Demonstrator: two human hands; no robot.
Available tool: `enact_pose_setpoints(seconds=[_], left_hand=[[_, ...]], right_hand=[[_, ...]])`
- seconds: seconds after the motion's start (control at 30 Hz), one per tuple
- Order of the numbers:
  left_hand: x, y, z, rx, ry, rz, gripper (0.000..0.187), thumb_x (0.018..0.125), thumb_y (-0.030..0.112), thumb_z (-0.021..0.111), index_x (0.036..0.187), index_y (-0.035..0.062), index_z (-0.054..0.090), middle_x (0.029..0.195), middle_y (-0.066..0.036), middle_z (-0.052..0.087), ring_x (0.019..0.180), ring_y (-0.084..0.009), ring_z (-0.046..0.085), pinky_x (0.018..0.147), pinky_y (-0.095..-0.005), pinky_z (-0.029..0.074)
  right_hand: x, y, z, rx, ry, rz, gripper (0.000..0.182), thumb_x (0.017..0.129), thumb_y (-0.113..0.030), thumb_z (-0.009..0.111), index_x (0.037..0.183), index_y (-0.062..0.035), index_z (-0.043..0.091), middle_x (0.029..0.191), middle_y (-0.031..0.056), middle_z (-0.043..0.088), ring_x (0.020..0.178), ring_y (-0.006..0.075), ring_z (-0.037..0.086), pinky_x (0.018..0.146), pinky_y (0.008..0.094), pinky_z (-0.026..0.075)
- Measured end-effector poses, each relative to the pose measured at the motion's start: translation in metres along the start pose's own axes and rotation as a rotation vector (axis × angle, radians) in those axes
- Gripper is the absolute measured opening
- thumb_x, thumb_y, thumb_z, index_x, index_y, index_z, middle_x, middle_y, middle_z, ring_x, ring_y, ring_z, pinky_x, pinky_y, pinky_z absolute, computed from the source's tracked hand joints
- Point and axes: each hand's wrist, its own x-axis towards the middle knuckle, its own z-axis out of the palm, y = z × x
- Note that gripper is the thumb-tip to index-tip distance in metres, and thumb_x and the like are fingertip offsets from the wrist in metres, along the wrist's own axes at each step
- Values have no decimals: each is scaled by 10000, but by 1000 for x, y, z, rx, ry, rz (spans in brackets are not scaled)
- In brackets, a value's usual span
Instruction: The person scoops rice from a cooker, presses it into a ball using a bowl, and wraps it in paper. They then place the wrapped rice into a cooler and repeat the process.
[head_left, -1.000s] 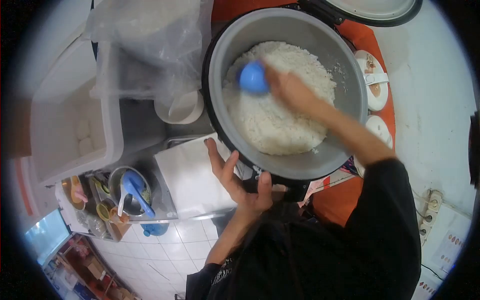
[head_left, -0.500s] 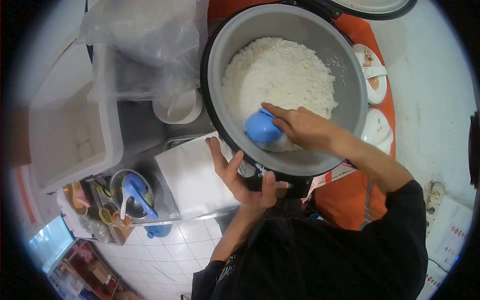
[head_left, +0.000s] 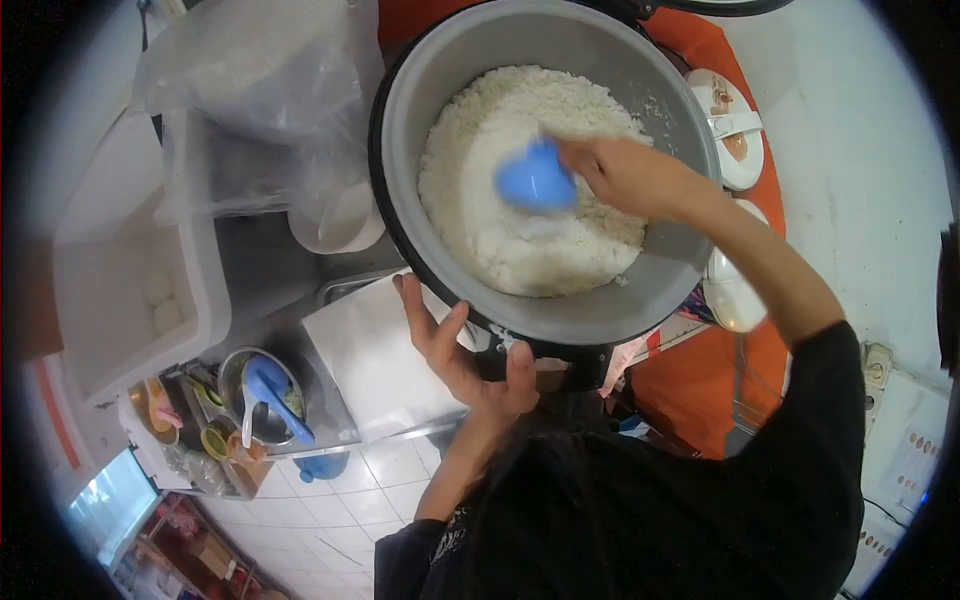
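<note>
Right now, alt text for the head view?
Right hand holds a blue plastic scoop over white cooked rice in a large grey metal cooker pot. Left hand lies open, palm up, beside the pot, over a white paper sheet.

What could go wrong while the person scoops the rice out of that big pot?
Rice might spill: the right hand lifts the blue scoop over the rice, and stray grains already cling to the big pot wall. The left hand waits open under the pot's near rim beside the white paper, so a loose scoopful could miss it. The rice may also be hot on bare hands.
</note>
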Motion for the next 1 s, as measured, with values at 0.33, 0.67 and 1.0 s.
enact_pose_setpoints(seconds=[0.33,0.67,1.0], left_hand=[[0,-4,1,5,42,42,542,903,335,627,1326,38,464,1561,-345,249,1490,-519,188,1190,-607,189],[0,-4,11,-33,152,25,554,897,354,636,1299,7,475,1544,-331,298,1487,-493,222,1203,-586,194],[-1,1,11,-8,189,-9,517,894,376,636,1289,75,493,1564,-283,314,1496,-389,266,1220,-515,209]], right_hand=[[-37,-19,16,550,-527,348,498,1095,-341,387,1574,-205,366,630,38,493,415,78,414,375,257,389],[-23,-14,-4,632,-687,326,488,1098,-355,383,1577,-262,359,609,-36,403,449,33,354,365,227,319],[-17,-24,8,402,-530,46,498,1085,-338,387,1568,-222,377,609,30,457,437,133,446,422,304,413]])
